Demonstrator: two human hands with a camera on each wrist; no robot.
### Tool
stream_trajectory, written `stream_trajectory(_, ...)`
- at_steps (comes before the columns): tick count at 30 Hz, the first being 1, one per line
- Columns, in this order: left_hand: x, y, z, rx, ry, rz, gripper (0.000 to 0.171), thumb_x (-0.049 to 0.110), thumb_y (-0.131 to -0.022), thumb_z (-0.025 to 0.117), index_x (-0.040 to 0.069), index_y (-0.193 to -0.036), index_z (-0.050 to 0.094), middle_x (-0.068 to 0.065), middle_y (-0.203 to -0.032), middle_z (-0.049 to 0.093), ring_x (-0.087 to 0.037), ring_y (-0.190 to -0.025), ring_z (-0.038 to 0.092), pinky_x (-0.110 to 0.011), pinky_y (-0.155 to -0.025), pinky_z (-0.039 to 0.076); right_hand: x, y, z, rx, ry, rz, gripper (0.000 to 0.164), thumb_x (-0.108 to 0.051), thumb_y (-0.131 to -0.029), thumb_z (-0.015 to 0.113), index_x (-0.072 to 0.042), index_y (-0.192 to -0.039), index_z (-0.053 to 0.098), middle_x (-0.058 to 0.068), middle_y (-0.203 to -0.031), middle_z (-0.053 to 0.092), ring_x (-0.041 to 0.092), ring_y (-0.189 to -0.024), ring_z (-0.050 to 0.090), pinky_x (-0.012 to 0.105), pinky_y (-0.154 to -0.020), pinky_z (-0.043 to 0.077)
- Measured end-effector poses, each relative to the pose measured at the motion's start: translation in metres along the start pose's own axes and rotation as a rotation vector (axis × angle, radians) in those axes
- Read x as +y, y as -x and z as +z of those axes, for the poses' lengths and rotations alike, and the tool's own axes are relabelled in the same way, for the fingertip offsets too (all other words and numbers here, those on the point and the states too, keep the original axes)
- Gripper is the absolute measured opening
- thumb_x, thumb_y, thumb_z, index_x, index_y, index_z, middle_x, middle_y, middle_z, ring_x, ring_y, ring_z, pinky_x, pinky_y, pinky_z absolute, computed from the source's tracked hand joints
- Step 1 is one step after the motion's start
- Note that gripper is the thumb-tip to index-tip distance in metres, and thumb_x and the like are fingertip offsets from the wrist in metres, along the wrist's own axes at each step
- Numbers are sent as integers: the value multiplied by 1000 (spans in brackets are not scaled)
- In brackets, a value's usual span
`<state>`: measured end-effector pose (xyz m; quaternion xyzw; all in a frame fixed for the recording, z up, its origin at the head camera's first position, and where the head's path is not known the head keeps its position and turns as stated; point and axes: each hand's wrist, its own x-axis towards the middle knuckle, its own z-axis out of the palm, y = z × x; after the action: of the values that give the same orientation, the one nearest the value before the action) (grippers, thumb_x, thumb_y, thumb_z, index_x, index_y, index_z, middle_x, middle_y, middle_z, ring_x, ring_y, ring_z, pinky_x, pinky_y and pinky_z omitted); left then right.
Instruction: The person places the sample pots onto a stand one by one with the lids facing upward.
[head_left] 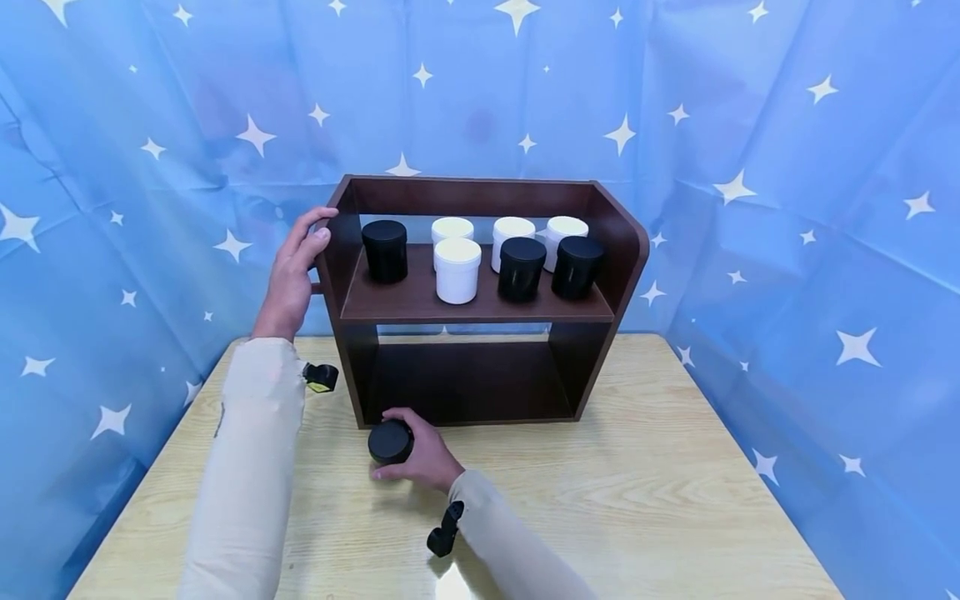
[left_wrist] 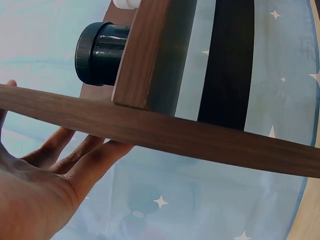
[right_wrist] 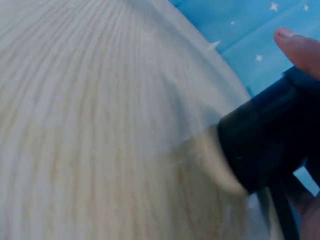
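Note:
My right hand (head_left: 426, 454) grips a black lidded jar (head_left: 390, 442), thumb and fingers round its sides, just in front of the dark brown shelf's (head_left: 476, 318) lower left corner. The right wrist view has the same jar (right_wrist: 265, 135) blurred and tilted; whether it touches the tabletop I cannot tell. My left hand (head_left: 292, 271) rests against the outer face of the shelf's left side panel. Its fingers (left_wrist: 92, 162) look straight, tips touching the wood, in the left wrist view. Nearest it on the upper board stands another black jar (head_left: 386, 252).
Several white jars, one (head_left: 457, 271) at the front, share the upper board with black jars (head_left: 521, 269) towards the right. Below is an open lower compartment (head_left: 468, 383). The shelf stands on a light wooden table (head_left: 660, 492), with a blue star-patterned curtain (head_left: 480, 92) behind.

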<state>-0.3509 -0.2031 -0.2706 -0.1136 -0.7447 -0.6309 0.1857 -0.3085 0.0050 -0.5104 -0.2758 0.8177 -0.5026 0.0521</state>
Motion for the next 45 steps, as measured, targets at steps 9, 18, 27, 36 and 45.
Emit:
stream_trajectory(9,0,2,-1,0,9,1,48,52,-104,38,35,-149,43,-1,-158,36,-30,-129,47,-66,-104,40,10,0,9,33,0,15,87,-25,-67,94,-15,-142,51,2,-132,65,14,-119,60,33,-106,46)
stream_trajectory(18,-1,2,0,-4,5,-8,48,51,-104,37,35,-149,43,1,-161,33,-32,-131,45,-69,-106,37,11,0,13,42,-49,45,82,-21,-69,93,-14,-140,52,3,-131,65,15,-119,60,34,-105,44)
stream_trajectory(27,0,3,0,-4,-8,-1,47,53,-104,38,37,-148,43,2,-160,33,-32,-132,45,-69,-106,37,12,0,14,66,-46,37,72,-22,-71,91,-18,-134,56,1,-128,66,12,-115,60,32,-103,44)
stream_trajectory(36,-1,1,1,-11,-5,-4,49,51,-105,37,34,-150,41,-1,-160,33,-33,-132,44,-70,-107,36,14,1,14,75,-43,36,67,-22,-72,91,-22,-131,58,0,-126,67,10,-113,60,30,-102,45)
stream_trajectory(45,0,3,0,-11,-1,-3,48,53,-104,37,37,-149,42,-2,-159,36,-31,-130,45,-70,-106,37,9,3,10,57,-66,22,66,-23,-74,90,-23,-131,57,-1,-127,66,10,-115,60,31,-103,45)
